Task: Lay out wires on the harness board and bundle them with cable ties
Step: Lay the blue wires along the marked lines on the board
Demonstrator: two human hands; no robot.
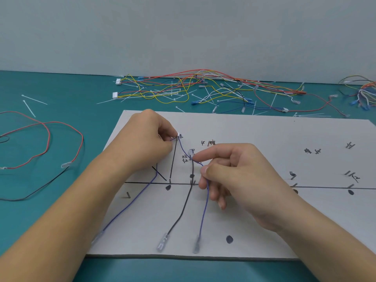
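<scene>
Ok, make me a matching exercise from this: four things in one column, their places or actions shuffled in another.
Things: 1 left hand; 2 right hand; 3 red wire; 4 tangled wire pile.
States: A at the far edge of the table; B pinches the white connector; C pinches the purple wire; D looped left of the board.
Pairs: 1-B, 2-C, 3-D, 4-A.

Pretty sure anyone would've pegged this as a small wire-harness assembly bench, workshop style. I was at a teal work surface (pixel 61 82) against a plain grey wall (pixel 183 27). In front of me was a harness board (pixel 264 216) with hand-drawn routing lines (pixel 321 187), little pegs (pixel 128 194) and scribbled labels (pixel 312 151). A tangle of coloured wires (pixel 183 86) and loose white cable ties (pixel 33 99) lay around it.
</scene>
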